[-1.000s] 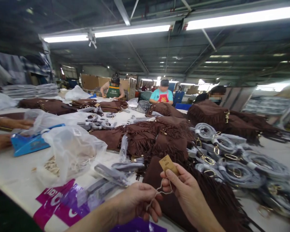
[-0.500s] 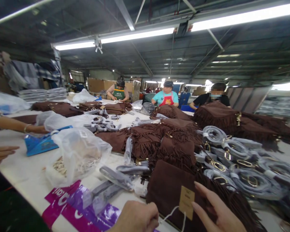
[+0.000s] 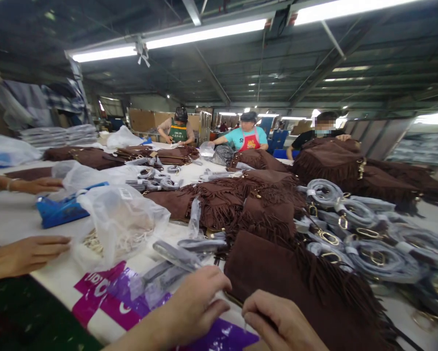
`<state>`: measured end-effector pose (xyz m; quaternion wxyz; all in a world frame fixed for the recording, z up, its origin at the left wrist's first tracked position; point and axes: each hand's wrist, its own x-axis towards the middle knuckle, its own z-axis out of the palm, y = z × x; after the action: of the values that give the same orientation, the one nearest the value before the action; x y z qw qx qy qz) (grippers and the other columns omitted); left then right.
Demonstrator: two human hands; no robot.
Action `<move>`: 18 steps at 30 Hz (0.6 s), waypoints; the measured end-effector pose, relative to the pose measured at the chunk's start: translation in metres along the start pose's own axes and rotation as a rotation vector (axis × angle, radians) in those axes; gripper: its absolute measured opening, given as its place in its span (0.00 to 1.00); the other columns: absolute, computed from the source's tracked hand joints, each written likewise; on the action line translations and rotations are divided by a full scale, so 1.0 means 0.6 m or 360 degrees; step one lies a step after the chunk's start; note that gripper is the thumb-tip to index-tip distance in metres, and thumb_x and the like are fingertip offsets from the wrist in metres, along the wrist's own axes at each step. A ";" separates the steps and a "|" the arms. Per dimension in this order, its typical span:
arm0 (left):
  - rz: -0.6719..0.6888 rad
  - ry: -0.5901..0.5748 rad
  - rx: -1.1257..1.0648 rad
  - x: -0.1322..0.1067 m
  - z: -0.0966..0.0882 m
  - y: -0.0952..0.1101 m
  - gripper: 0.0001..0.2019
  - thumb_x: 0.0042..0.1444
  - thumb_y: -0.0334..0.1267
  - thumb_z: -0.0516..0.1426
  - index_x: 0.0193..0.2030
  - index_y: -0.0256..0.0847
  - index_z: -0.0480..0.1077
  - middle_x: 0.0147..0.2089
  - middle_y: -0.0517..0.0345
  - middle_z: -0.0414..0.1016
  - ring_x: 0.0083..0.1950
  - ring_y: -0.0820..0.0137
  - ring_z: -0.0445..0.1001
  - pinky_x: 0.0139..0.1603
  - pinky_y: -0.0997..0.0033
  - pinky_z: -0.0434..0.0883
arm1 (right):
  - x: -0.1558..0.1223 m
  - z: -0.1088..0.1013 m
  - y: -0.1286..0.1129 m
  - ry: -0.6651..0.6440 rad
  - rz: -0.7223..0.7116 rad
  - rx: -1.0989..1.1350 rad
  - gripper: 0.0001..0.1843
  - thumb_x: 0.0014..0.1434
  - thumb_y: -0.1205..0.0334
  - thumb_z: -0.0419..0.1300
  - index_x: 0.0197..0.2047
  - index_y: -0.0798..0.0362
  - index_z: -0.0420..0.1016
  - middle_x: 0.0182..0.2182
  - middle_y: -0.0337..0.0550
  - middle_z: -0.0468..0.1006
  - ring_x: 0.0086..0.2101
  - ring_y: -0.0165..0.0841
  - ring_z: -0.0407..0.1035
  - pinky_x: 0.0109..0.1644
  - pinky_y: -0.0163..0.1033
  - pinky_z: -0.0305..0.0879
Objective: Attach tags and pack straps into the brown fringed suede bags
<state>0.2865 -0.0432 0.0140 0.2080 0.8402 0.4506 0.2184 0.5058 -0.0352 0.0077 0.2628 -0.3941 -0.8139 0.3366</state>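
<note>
Together, left hand (image 3: pixel 199 304), right hand (image 3: pixel 277 321) pinched on brown bag (image 3: pixel 280 270) (clear sack (image 3: pixel 125 212), perhaps tags (image 3: pixel 93 240))

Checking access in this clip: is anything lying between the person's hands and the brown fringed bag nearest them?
Nothing visible. The left hand and right hand are at the near corner of the brown fringed bag. The grey wrapped straps lie off to its left.

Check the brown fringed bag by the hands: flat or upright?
Flat: the brown fringed bag lies with its broad side down on the table.
</note>
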 end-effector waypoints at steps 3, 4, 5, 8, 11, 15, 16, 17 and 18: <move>-0.0057 -0.0033 0.0290 0.032 0.002 -0.035 0.12 0.57 0.34 0.59 0.48 0.41 0.68 0.48 0.52 0.72 0.50 0.60 0.68 0.50 0.64 0.64 | 0.029 -0.006 -0.006 0.0044 0.0007 0.0154 0.11 0.62 0.59 0.57 0.33 0.48 0.79 0.28 0.35 0.80 0.31 0.34 0.73 0.37 0.32 0.65; -0.0055 -0.0077 0.0386 0.042 0.007 -0.047 0.09 0.58 0.35 0.59 0.47 0.41 0.69 0.47 0.53 0.73 0.48 0.60 0.68 0.48 0.63 0.64 | 0.039 -0.005 -0.005 0.0066 0.0021 0.0219 0.10 0.61 0.59 0.58 0.34 0.48 0.81 0.30 0.36 0.82 0.33 0.35 0.75 0.38 0.33 0.66; -0.0043 -0.0106 0.0464 0.050 0.012 -0.058 0.06 0.60 0.35 0.58 0.44 0.42 0.70 0.44 0.53 0.73 0.46 0.61 0.68 0.46 0.64 0.64 | 0.047 -0.003 -0.004 0.0096 0.0034 0.0267 0.09 0.61 0.59 0.58 0.36 0.47 0.82 0.33 0.36 0.83 0.35 0.37 0.75 0.40 0.33 0.67; 0.0013 -0.0068 0.0547 0.063 0.025 -0.083 0.05 0.63 0.35 0.54 0.36 0.41 0.71 0.39 0.54 0.72 0.42 0.63 0.67 0.43 0.65 0.63 | 0.069 0.004 0.010 0.0197 0.0075 0.0286 0.10 0.60 0.59 0.60 0.39 0.47 0.83 0.38 0.38 0.84 0.40 0.40 0.76 0.46 0.37 0.68; 0.0035 0.0040 0.0412 0.059 0.029 -0.097 0.09 0.64 0.33 0.53 0.32 0.39 0.69 0.37 0.54 0.71 0.41 0.65 0.66 0.42 0.67 0.63 | 0.084 0.011 0.032 0.0194 0.0100 0.0187 0.10 0.60 0.61 0.58 0.37 0.48 0.83 0.36 0.39 0.84 0.38 0.40 0.77 0.45 0.38 0.68; 0.0012 0.0073 0.0201 0.045 0.025 -0.106 0.06 0.61 0.29 0.51 0.34 0.38 0.67 0.40 0.53 0.71 0.43 0.65 0.67 0.43 0.69 0.64 | 0.093 0.023 0.059 0.0183 0.0106 0.0087 0.11 0.61 0.62 0.55 0.32 0.49 0.78 0.30 0.37 0.81 0.34 0.37 0.75 0.40 0.37 0.65; -0.0002 0.0063 0.0169 0.043 0.024 -0.107 0.05 0.60 0.27 0.51 0.35 0.39 0.66 0.40 0.53 0.71 0.43 0.66 0.67 0.43 0.69 0.64 | 0.093 0.027 0.064 0.0196 0.0103 0.0067 0.11 0.62 0.61 0.55 0.31 0.49 0.76 0.30 0.37 0.80 0.33 0.37 0.74 0.40 0.37 0.65; -0.0023 0.0050 0.0148 0.041 0.023 -0.107 0.06 0.58 0.25 0.51 0.36 0.39 0.67 0.40 0.53 0.72 0.43 0.66 0.68 0.43 0.69 0.64 | 0.093 0.031 0.068 0.0213 0.0097 0.0041 0.11 0.62 0.61 0.54 0.31 0.49 0.75 0.29 0.37 0.79 0.33 0.36 0.73 0.39 0.37 0.64; -0.0052 0.0040 0.0136 0.041 0.023 -0.107 0.08 0.56 0.24 0.50 0.38 0.39 0.67 0.40 0.53 0.72 0.42 0.65 0.68 0.43 0.69 0.65 | 0.093 0.035 0.071 0.0230 0.0089 0.0005 0.11 0.63 0.61 0.53 0.31 0.49 0.73 0.29 0.37 0.78 0.32 0.36 0.72 0.38 0.37 0.64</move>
<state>0.2638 0.0082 -0.0280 0.1697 0.8380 0.4759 0.2061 0.4806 0.0231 -0.0286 0.3120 -0.4396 -0.7808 0.3158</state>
